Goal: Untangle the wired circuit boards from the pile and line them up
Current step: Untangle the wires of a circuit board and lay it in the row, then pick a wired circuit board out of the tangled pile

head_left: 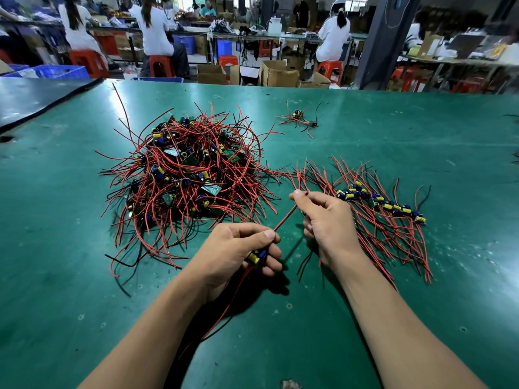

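Head view: left hand [238, 248] near centre, fingers [273, 251] curled round one wired circuit board [257, 256], with yellow and blue capacitors showing between them. Just right of it, the right hand [327, 220] pinches a red lead [285, 218] between thumb and forefinger. The lead runs taut from hand to hand. I cannot tell whether the lower right fingers hold anything more.

The tangled pile [182, 175] sits left and farther out on the green counter [421, 122]. The lined-up row [379, 204] lies right, just beyond the right hand. A small stray cluster [299, 119] lies far, apart from both.

I judge the step in hand to be straightening a freed board's wires before placing it. The next move calls for carrying the board right and setting it at the row's near-left end, wires parallel with the rest. Most of the pile looks unsorted.
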Demonstrator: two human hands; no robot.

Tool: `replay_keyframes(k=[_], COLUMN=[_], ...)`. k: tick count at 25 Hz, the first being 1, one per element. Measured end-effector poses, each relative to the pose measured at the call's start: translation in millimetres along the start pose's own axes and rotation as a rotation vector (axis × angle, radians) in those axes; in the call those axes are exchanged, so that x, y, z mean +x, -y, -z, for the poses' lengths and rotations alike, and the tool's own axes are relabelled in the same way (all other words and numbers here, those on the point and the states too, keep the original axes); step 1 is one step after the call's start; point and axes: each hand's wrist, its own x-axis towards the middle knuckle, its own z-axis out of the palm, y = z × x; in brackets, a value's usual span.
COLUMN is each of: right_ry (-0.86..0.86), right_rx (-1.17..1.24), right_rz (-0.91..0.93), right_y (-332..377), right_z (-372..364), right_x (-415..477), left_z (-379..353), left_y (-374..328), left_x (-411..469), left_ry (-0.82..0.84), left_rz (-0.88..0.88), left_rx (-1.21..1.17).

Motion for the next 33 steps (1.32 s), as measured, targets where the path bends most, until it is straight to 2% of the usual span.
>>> replay_keyframes(k=[3,5,8,11,14,16,20,24,29,31,33], right_ry=[-0.044,-0.037,-0.01,0.105,0.18,0.182,0.082,0.081,0.233,0.331,0.361], right_rx=[-0.13,-0.032,0.272,0.563,0.746,0.702,0.35,0.263,0.041,-0.145,-0.291], right_rz=[0.067,-0.005,-0.26,-0.557,-0.684,-0.635,-0.357,-0.301,-0.151,-0.051,0.041], right_y=[1,5,16,28,33,33,27,24,23,22,19], right_z=[2,-1,-5,1,6,6,7,6,1,-7,-17], right_x=[1,0,-1,-1,-3,-3,-4,-5,-17,-28,-37], left_z=[0,0,0,-1,-2,-2,-3,-3,-2,-1,-3], left_y=[0,0,-1,-1,-1,0,-1,-5,-5,-4,-4], left_x=[0,-1,-2,-2,-3,-3,0,6,10,11,10], left_ry=[0.007,0.013,0.025,0.037,0.045,0.036,-0.038,-0.134,-0.13,-0.079,0.008], left_rz=[0.001,0.002,0.004,0.003,0.0,0.006,0.001,-0.004,0.018,0.013,0.021], left_rx=[-0.008,-0.016,-0.024,-0.024,-0.019,-0.027,-0.04,-0.126,-0.239,-0.266,-0.295])
